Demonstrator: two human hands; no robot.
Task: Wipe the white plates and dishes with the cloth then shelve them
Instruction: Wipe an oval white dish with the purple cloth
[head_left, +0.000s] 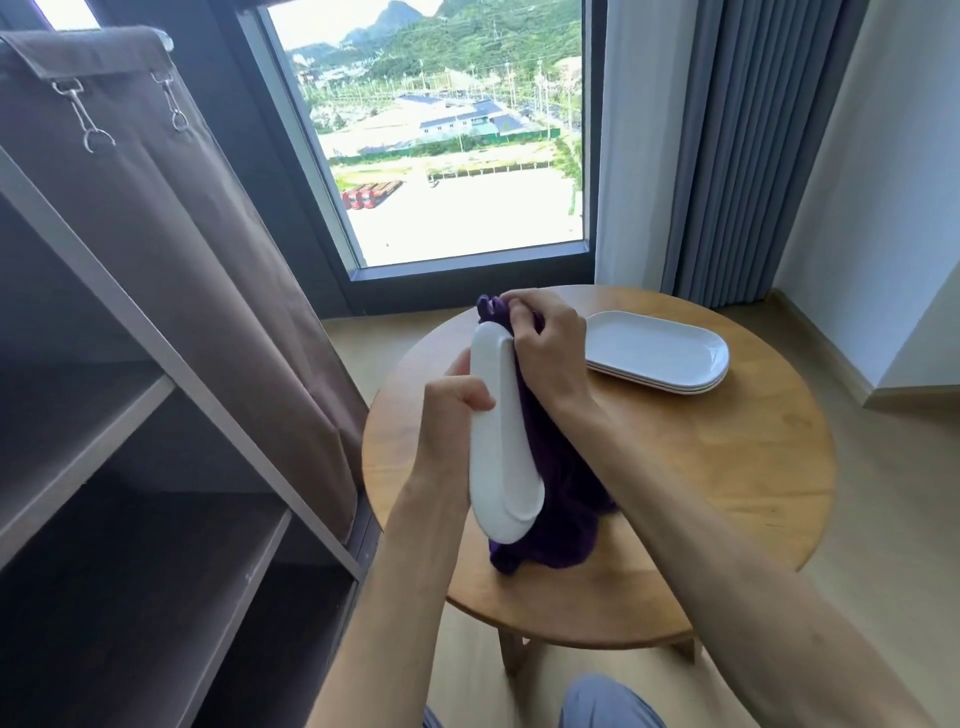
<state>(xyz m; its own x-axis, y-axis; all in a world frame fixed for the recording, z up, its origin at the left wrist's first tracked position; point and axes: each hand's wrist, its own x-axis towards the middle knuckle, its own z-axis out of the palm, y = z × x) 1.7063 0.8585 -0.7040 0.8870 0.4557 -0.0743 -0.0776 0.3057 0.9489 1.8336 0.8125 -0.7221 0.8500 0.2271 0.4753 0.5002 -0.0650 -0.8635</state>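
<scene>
My left hand grips a white oval plate, held on edge above the round wooden table with its underside facing left. My right hand holds a dark purple cloth bunched against the plate's upper inner face. The cloth hangs down behind the plate to the tabletop. A stack of white oval plates lies on the far right of the table.
A fabric-covered shelf unit with open brown shelves stands at my left, its curtain flap pulled aside. A window and grey curtains are behind the table. My knees are at the bottom edge.
</scene>
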